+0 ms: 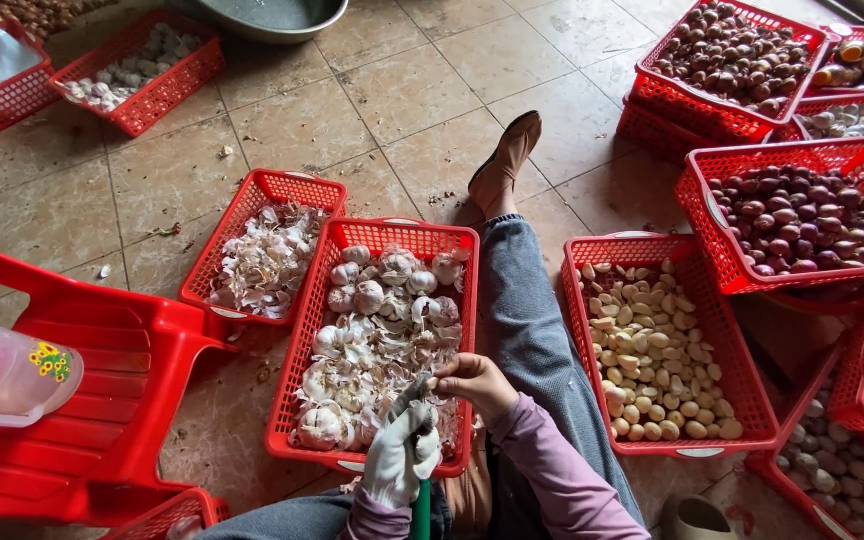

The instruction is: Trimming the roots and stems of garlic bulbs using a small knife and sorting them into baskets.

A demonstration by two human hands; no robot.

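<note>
head view, looking down at someone sitting on a tiled floor with red plastic mesh baskets all around. i count about ten baskets in sight, some cut off at the edges.

the left hand (402, 455) wears a white work glove and is closed around a green-handled knife (419, 505), blade tip up near the right hand. the bare right hand (474, 383) is pinched on a small pale garlic clove (433, 383), right over the near edge of the middle red basket of garlic heads and loose skins (376, 232). that basket sits on the floor just left of the person's jeans-clad leg (527, 330).

one red basket of papery garlic peel (274, 186) is touching its left side. one red basket of peeled cream cloves (592, 247) lies just right of the leg. two baskets of purple shallots (797, 155) are stacked up at the right, partly overlapping the clove basket.

one red plastic chair (102, 420) at the left has a clear plastic jug (2, 375) lying on it. one grey metal basin (272, 20) is at the top edge.
</note>
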